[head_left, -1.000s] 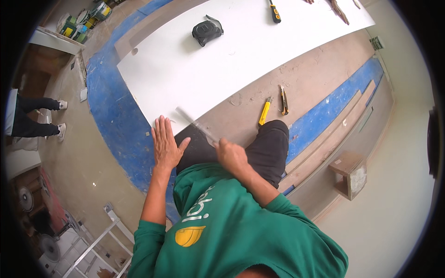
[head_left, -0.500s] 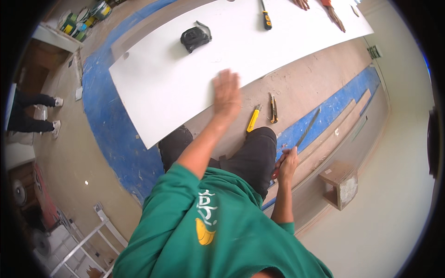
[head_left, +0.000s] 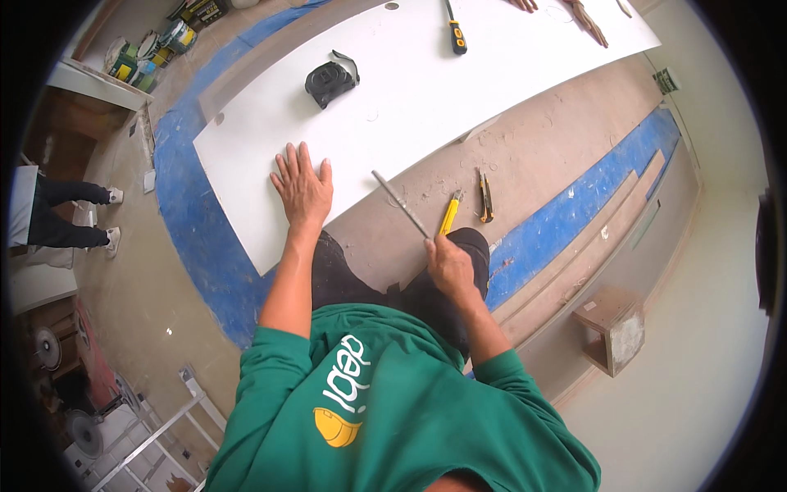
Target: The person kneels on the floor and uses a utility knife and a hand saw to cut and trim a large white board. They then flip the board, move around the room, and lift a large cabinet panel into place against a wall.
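Note:
My left hand lies flat with spread fingers on a large white panel, close to its near edge. In my right hand, over my thigh, is a long grey metal file. Its tip points toward the panel's near edge, and my fist hides its handle. A black tape measure lies on the panel beyond my left hand. Farther back rests a screwdriver with a black and yellow handle. A yellow utility knife and a black one lie just beyond my right hand.
Another person's hands rest at the panel's far edge. Someone stands at the left, legs visible. Blue sheeting covers floor around a brown board. Paint buckets, a ladder and a wooden box stand about.
My left hand has moved left along the panel and settled flat. My right hand has brought the file from my right side in toward the panel's near edge.

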### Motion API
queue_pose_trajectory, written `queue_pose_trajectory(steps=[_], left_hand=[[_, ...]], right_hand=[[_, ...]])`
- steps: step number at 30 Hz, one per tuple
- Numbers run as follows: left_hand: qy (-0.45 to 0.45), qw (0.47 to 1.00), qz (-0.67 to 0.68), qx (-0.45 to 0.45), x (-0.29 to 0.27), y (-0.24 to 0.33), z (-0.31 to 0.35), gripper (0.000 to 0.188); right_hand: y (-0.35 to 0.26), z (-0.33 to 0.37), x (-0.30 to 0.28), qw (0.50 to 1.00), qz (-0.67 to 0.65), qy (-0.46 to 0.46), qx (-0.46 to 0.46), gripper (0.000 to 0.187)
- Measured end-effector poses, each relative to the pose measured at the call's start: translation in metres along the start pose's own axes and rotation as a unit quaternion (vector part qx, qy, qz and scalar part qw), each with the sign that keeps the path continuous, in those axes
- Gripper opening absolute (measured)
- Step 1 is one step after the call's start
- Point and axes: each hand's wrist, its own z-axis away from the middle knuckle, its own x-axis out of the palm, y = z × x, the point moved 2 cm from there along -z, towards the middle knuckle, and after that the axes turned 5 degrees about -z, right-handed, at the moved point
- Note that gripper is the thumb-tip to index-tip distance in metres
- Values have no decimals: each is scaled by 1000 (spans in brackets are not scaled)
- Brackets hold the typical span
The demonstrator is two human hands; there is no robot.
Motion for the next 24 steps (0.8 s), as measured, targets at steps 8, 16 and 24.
queue_pose_trajectory(steps=[8,16,24], left_hand=[[-25,1000,5,14,2,5,2,68],[-32,999,-13,-7,2,3,1,69],[-32,999,-10,-13,-3,4,-4,69]], right_hand=[[27,-143,-15,982,-32,185,22,34],[47,-88,-9,996,28,77,30,32],[42,-60,-13,998,6,63,6,35]])
